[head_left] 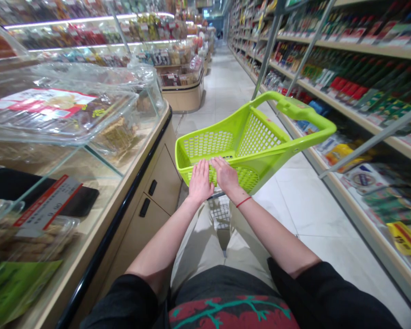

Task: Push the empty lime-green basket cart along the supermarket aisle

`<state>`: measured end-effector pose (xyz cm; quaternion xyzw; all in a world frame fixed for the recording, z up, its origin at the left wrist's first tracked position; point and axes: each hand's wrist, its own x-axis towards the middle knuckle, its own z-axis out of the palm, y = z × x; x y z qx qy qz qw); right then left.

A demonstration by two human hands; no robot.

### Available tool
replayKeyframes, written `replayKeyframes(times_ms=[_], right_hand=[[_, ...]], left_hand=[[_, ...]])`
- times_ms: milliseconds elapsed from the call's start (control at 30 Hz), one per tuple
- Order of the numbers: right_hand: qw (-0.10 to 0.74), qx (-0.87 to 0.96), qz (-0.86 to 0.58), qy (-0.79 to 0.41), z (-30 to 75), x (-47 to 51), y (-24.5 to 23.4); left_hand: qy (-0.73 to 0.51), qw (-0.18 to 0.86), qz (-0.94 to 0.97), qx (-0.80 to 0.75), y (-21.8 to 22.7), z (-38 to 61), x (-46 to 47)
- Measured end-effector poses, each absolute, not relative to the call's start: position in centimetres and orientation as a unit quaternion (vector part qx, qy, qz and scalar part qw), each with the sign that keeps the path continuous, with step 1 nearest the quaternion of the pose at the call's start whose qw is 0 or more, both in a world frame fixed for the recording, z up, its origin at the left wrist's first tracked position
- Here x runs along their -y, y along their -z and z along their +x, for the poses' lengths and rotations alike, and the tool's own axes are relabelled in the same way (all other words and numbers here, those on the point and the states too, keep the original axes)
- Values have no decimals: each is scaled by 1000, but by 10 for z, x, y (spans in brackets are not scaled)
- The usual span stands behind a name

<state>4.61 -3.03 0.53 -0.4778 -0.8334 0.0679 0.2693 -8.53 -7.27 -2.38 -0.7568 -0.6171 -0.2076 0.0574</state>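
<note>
A lime-green plastic shopping basket [256,137] with a long handle [301,112] stands in the aisle ahead of me, tilted toward the right. My left hand [200,180] lies on the basket's near rim with the fingers stretched and together. My right hand [226,173] rests beside it on the same rim, fingers curled slightly over the edge; a red string is round that wrist. The two hands touch side by side. The basket looks empty inside.
A glass-topped counter [133,151] with clear lidded food boxes [61,114] and wooden drawers runs along my left. Shelves of packaged goods [345,87] line the right. The tiled aisle [222,82] runs straight ahead between them.
</note>
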Motion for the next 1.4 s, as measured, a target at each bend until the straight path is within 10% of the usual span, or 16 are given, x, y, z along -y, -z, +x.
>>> replayKeyframes(times_ms=[1400], right_hand=[[300, 753, -578, 97, 173, 6, -30]], left_hand=[[216, 56, -764, 606, 23, -71, 68]])
